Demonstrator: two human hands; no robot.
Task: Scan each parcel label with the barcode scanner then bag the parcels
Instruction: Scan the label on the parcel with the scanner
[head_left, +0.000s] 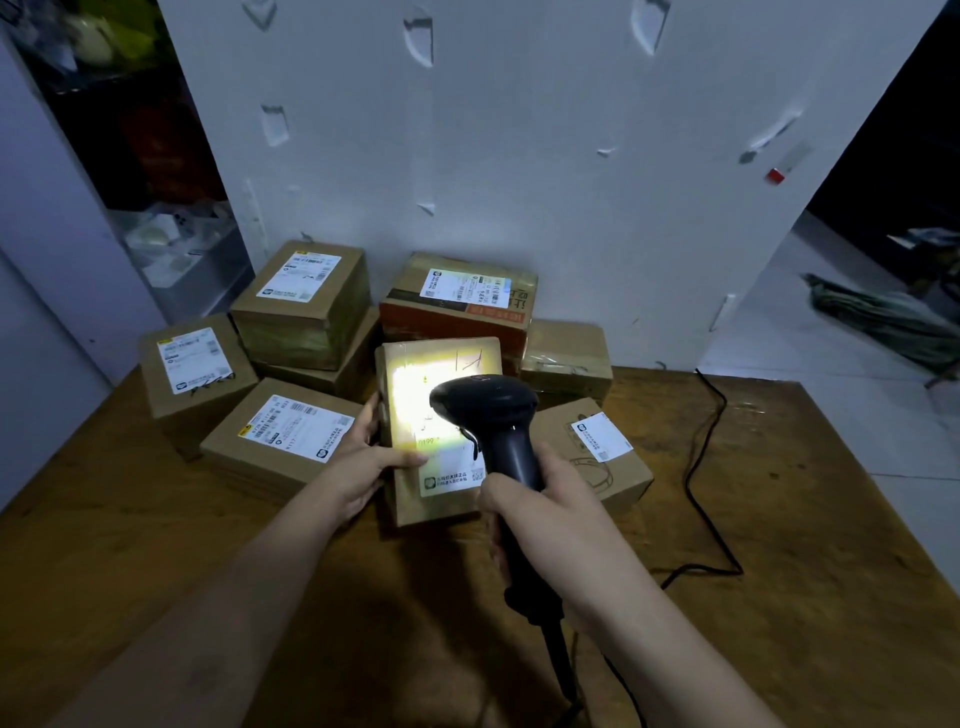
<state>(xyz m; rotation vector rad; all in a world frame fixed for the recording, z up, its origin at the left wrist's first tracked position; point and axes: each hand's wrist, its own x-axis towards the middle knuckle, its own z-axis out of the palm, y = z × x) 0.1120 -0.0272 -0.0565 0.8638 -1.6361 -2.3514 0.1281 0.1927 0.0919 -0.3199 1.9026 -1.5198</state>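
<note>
One box is sitting on the table in front of the other boxes. The left hand is gripping its side, thumb on top, likely to keep the label still and facing up. The right hand is wrapping tight round the scanner handle, arm reaching forward, pointing its light down at the label.

**Washed out and covered**

The label on the held parcel is washed out by light and partly covered by the scanner head. Print on the other labels is too small to read. The cable runs off the bottom edge.
</note>
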